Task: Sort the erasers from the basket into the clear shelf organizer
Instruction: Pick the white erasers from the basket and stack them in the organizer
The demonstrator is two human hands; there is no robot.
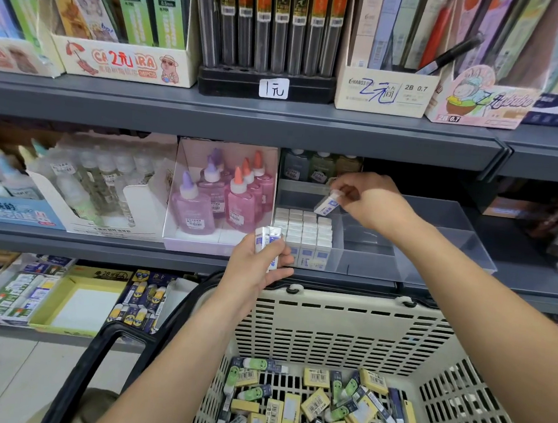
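grey shelf point(246, 118); white eraser point(328, 206), seemingly blue-sleeved

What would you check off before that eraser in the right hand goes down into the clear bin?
1. Grip: right hand pinches the white-and-blue eraser: ok.
2. Eraser is over the left compartment of the clear shelf organizer: ok.
3. Free space behind the standing eraser rows: ok.
4. Eraser upright like those rows: not ok, tilted.
5. Supply: left hand holds spare erasers: ok.
6. How many spares it holds: cannot tell.
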